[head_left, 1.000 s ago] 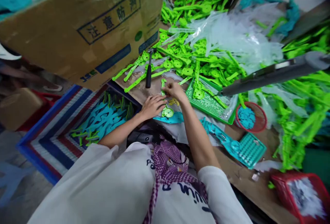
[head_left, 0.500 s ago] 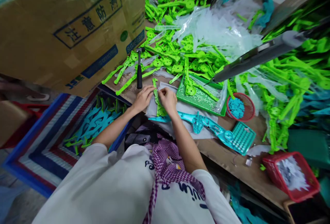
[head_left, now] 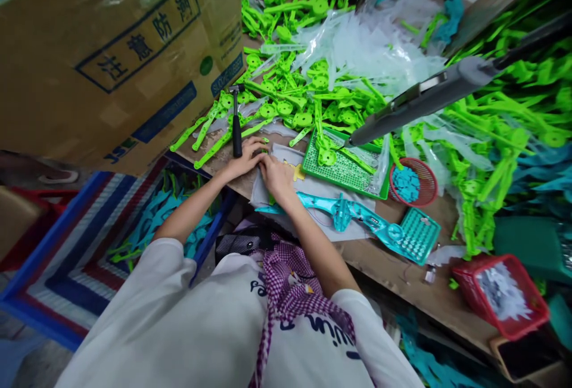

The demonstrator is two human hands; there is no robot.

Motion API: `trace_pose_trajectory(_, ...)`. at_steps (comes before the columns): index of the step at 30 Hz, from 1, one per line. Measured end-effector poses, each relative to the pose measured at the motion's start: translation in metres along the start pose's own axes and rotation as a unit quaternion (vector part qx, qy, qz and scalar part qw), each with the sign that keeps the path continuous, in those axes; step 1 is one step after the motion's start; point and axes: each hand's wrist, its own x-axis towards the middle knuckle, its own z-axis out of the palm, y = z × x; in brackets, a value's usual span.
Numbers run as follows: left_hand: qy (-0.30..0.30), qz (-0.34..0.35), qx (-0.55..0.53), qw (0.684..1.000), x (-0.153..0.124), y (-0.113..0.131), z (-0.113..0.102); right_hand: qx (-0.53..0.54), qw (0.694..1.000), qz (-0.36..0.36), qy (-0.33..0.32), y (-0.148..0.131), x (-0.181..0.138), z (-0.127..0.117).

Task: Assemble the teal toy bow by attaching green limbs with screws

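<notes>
The left hand (head_left: 243, 160) lies palm down on the wooden bench edge (head_left: 402, 281), fingers extended, with its fingertips on a small lime-green plastic piece (head_left: 264, 150) that is mostly hidden. The right hand (head_left: 277, 176) touches the left hand, knuckles up and fingers bent toward the same piece; whether it pinches the piece cannot be determined. Both hands rest on a pale grey sheet (head_left: 313, 188). A small black-handled hammer (head_left: 235, 129) lies just beyond the left hand, its grip end touching the fingers. A long teal plastic moulding (head_left: 353, 214) lies just beside the right wrist, on the outer side. Beyond the right hand sits a green perforated plastic tray (head_left: 344, 170), followed by a round red mesh basket of teal parts (head_left: 422, 188). A heap of loose lime-green plastic parts (head_left: 304, 96) lies farther beyond both hands. A large brown cardboard box (head_left: 111, 60) stands to the outside of the left hand.
</notes>
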Motion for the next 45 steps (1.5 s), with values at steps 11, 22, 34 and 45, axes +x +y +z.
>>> trace_pose_trajectory(11,0.004,-0.013,-0.009,1.0,0.005,0.0,0.002,0.247,0.968,-0.023,-0.029,0.047,-0.012,-0.007)
trace_pose_trajectory(22,-0.002,-0.013,0.013,1.0,0.007,-0.001,0.003,0.209,0.978,-0.015,-0.02,0.055,-0.011,-0.005)
trace_pose_trajectory(34,-0.01,-0.013,0.021,1.0,0.009,-0.003,0.005,0.216,0.958,0.037,-0.184,0.057,0.029,-0.008)
trace_pose_trajectory(45,-0.015,-0.016,0.029,0.999,0.011,-0.001,0.007,0.093,0.994,0.021,-0.057,0.053,-0.015,-0.01)
